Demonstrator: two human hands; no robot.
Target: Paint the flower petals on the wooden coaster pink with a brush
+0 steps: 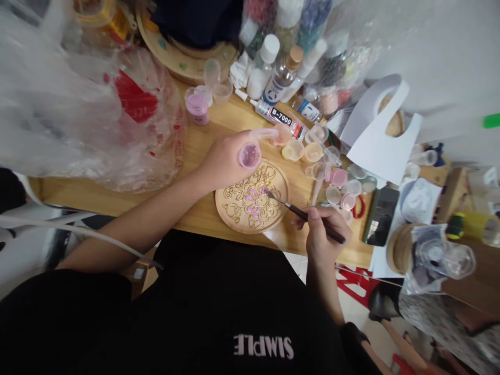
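My left hand point(226, 159) is closed around a small clear cup of purple paint point(250, 155), tilted so its inside faces me; its lid stands open above. Below it lies a round wooden plaque point(225, 216) with raised gold flower outlines, some petals filled with purple. My right hand point(322, 234) grips a thin dark-handled palette knife point(297, 211), its metal tip touching or just over a purple petal near the middle of the plaque. Part of the plaque's upper left edge is hidden behind my left hand.
Several small paint cups point(339, 177) crowd the right, beside a phone point(383, 216). Bottles point(282, 78) and a B-7000 glue tube point(281, 117) stand or lie at the back. A plastic bag point(97, 120) covers the left. Another lilac pot point(198, 108) sits behind my left hand.
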